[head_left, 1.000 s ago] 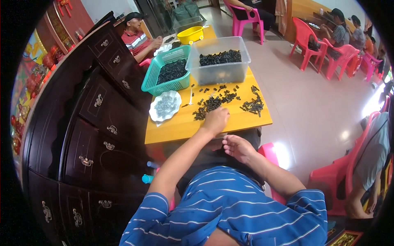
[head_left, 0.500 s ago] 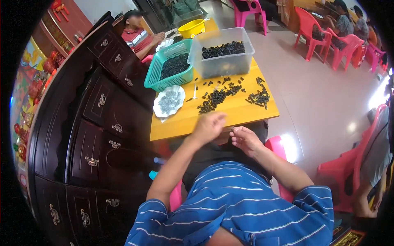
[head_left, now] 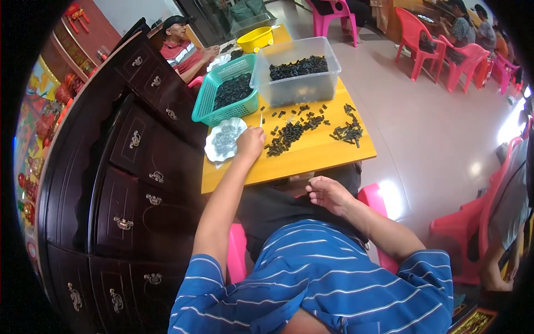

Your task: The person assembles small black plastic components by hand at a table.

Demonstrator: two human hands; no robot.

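Note:
My left hand (head_left: 251,143) is over the table's left side, fingers closed on the lower end of a thin white stick (head_left: 261,119). Just left of it lies a white scalloped dish (head_left: 210,151) of small clear pieces (head_left: 225,139). A loose pile of short black tubular parts (head_left: 290,136) spreads to the right of that hand. My right hand (head_left: 329,195) hovers over my lap by the table's front edge. Its thumb and fingertips are pinched together; whatever they hold is too small to name. Further right on the tabletop sits another cluster of black parts (head_left: 349,133).
Behind the piles stand a green basket (head_left: 201,114) and a clear plastic bin (head_left: 295,94), both with black parts. A yellow basin (head_left: 255,40) is farther back, near a seated person (head_left: 186,53). Dark drawers (head_left: 139,167) line the left; pink chairs (head_left: 414,42) stand right.
My left hand has moved left and forward, from near my right hand to the white stick beside the dish. My right hand stays over my lap, nearly in place.

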